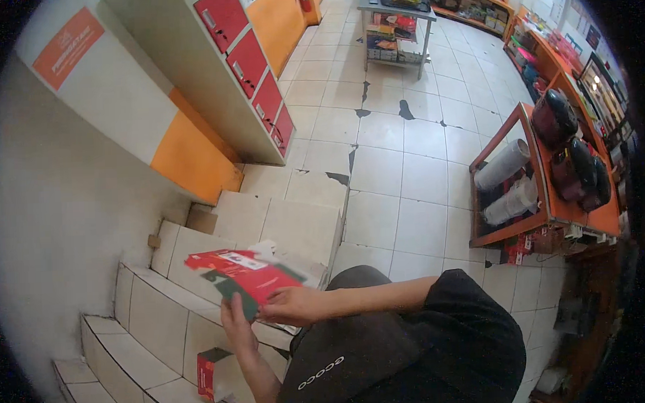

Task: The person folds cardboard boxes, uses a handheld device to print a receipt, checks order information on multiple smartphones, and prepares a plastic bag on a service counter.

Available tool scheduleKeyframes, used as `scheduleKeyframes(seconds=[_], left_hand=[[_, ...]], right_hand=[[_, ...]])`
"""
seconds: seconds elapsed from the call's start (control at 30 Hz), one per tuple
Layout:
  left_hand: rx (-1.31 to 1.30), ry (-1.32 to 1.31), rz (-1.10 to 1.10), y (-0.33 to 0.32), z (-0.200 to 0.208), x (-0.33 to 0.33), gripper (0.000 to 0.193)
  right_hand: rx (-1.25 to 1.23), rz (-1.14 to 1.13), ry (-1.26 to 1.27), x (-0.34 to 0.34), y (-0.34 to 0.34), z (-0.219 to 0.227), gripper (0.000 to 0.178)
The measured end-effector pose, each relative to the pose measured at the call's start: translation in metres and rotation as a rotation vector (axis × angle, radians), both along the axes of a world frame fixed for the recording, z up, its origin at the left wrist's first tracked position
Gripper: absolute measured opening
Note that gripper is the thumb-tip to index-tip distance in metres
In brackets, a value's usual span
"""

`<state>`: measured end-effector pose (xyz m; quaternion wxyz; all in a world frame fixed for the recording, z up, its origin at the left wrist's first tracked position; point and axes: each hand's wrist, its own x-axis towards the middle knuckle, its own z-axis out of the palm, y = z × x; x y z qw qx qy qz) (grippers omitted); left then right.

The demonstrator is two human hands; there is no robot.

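Red and green card [265, 278] is held by two hands between seven and eight o'clock, above some pale tiled steps [147, 353]. The card is kept tilted, with its far corner pointed to ten o'clock. A white patch can be seen near its top edge. The near green end is gripped by the left hand [239, 329], with some fingers bent and pressed close to the card. The near right edge is pinched by the right hand [298, 305], with its fingers curled in and nearly closed on it. The fingertips behind the card are hidden, so how they are set cannot be told.

A small red and dark box [213, 376] is seen on a step at seven o'clock, apart from both hands. Red lockers [249, 65] are seen at eleven o'clock. A grey table [372, 8] is loaded with things at one o'clock. At three o'clock, white rolls [502, 165] are stored in an orange shelf [586, 224].
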<state>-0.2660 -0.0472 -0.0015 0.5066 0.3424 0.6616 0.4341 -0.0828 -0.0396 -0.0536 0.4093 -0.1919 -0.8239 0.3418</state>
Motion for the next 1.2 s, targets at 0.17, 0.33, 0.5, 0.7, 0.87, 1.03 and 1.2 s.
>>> scheduleKeyframes(seconds=[0.17,0.33,0.5,0.7,0.87,1.03,1.2], left_hand=[[0.086,-0.192,-0.064,0.012,-0.003,0.024,0.033],[-0.030,-0.575,-0.231,0.030,-0.003,0.067,0.036],[-0.067,-1.146,-0.474,0.033,-0.030,0.117,0.049],[0.127,-1.068,-0.387,0.011,-0.029,0.185,0.042],[0.223,-0.799,-0.394,0.025,-0.022,0.201,0.038],[0.166,-0.871,-0.400,0.021,-0.029,0.210,0.036],[0.130,-0.860,-0.340,0.004,-0.018,0.236,0.035]], right_hand=[[0.057,0.079,0.092,0.047,-0.006,0.040,0.042],[0.321,0.015,0.009,0.093,-0.001,0.046,0.051],[0.361,-0.075,0.097,0.131,0.000,0.045,0.053],[0.164,-0.568,0.119,0.169,-0.012,0.054,0.060],[0.192,-0.515,-0.009,0.201,-0.014,0.045,0.049],[0.243,-0.527,-0.043,0.211,-0.026,0.046,0.050],[0.255,-0.712,-0.107,0.209,-0.028,0.034,0.053]])
